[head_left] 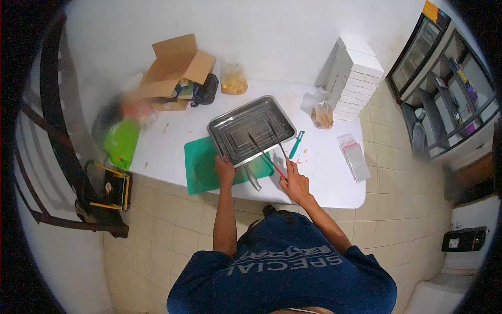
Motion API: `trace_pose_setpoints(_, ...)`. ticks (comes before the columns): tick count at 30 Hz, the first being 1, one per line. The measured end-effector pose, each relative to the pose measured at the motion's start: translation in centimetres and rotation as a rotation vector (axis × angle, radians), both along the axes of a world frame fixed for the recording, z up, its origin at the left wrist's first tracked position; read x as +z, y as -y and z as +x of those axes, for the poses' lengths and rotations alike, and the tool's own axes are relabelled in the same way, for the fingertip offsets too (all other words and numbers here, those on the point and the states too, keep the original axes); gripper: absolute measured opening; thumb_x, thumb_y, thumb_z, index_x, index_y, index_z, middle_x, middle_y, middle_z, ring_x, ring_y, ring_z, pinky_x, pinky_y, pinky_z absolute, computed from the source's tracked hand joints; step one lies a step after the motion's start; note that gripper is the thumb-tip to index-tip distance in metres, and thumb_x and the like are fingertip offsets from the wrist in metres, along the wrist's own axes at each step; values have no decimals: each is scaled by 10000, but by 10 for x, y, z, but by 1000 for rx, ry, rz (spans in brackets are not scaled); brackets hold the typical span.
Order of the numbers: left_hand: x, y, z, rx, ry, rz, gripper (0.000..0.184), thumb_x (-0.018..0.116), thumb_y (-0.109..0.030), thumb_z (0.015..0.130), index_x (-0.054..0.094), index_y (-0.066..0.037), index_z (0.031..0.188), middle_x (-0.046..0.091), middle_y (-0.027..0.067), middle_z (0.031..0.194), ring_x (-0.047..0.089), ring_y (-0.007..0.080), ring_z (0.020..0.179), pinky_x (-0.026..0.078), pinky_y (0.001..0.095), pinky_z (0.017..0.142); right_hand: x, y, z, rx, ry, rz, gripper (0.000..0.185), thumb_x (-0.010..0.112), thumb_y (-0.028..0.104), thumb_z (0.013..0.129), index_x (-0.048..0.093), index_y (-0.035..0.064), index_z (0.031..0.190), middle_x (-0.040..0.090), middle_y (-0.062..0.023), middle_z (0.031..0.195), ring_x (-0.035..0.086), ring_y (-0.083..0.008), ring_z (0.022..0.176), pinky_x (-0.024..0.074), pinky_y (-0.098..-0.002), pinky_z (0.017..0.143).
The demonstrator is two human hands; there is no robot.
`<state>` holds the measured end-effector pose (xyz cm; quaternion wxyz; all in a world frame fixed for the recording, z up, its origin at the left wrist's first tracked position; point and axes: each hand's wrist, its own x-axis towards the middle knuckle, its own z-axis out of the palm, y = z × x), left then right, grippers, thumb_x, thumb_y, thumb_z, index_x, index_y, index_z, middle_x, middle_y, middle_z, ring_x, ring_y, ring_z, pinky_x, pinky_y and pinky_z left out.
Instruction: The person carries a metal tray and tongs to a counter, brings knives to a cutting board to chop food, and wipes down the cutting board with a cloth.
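My left hand (225, 170) is closed on the near left edge of a metal baking tray (214, 127), which lies tilted across a green cutting board (201, 167). In my right hand (296, 184) is a pair of tongs (283, 149) with a red part near the grip. Their two arms stand apart, with the tips over the tray's dark, scratched inside and nothing between them. A silver handle (253, 178) sticks out from under the tray on the board; the rest of that tool is hidden. Just right of the tray lies a green peeler (297, 145).
An open cardboard box (175, 65), black bag (206, 90) and bag of yellowish food (233, 79) stand along the wall. White boxes (355, 78) are stacked at back right, near a tied bag (322, 115) and clear packets (354, 158). A green bag (122, 144) hangs at the left edge.
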<state>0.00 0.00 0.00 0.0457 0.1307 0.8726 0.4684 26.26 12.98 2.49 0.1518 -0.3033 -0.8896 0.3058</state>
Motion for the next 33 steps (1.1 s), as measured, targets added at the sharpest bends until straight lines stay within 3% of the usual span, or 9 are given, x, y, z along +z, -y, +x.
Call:
trace_pose_setpoints(6,-20,38,47,3,-84,38,288,428,-231,1003,415,27,1131,594,208,777,625,275,524,495,382,438,3,50,51,-82,-141,13,745,583,255,815,273,-9,1439,463,-215,1306,641,-391,724,522,-489,606)
trace_pose_setpoints(14,-24,51,114,-7,208,260,389,406,-205,1006,348,64,1280,557,215,960,615,257,563,565,333,468,3,52,118,-101,-164,-41,717,581,244,814,295,10,1429,496,-207,1276,636,-400,845,515,-501,707)
trace_pose_setpoints(20,14,25,198,-56,143,117,389,407,-198,1005,352,77,1275,570,269,1062,659,277,706,569,355,477,-17,40,180,-205,-221,-150,663,566,234,844,311,42,1425,521,-180,1280,621,-391,949,500,-495,785)
trace_pose_setpoints(24,-26,-33,234,-182,143,88,399,417,-205,1004,364,82,1276,574,299,1084,665,265,730,569,363,487,-14,-8,246,-317,-209,-138,649,571,217,843,319,85,1427,514,-157,1300,629,-391,909,497,-501,780)
trace_pose_setpoints(26,-60,-86,257,-296,-844,-139,346,427,-199,1001,408,87,1195,606,261,897,668,269,684,557,371,468,-9,-40,294,-418,-95,-194,633,585,173,828,353,84,1410,553,-159,1272,635,-367,958,507,-460,794)
trace_pose_setpoints(27,-41,-115,290,-346,-856,-120,346,427,-199,1001,408,87,1195,606,261,897,668,269,684,557,371,468,-10,-54,322,-469,-109,-196,633,585,173,828,353,84,1410,553,-159,1272,635,-367,958,507,-460,794)
trace_pose_setpoints(29,22,-173,384,-478,210,14,282,430,-182,999,424,82,1096,583,191,712,660,287,619,552,370,444,-18,-84,384,-595,-84,-160,652,589,171,817,344,85,1416,552,-161,1272,634,-375,952,505,-466,790)
trace_pose_setpoints(30,13,-204,410,-581,173,54,259,437,-177,997,417,80,1029,536,150,619,637,295,549,557,382,420,-25,-101,415,-635,-92,-187,664,591,183,824,327,87,1426,540,-164,1287,635,-381,943,510,-465,785)
trace_pose_setpoints(33,-20,-305,501,-820,180,17,272,441,-182,996,409,87,1020,567,176,675,636,299,549,574,384,419,-52,-145,513,-802,-174,-100,675,590,195,831,311,88,1436,519,-165,1314,642,-376,925,516,-457,779)
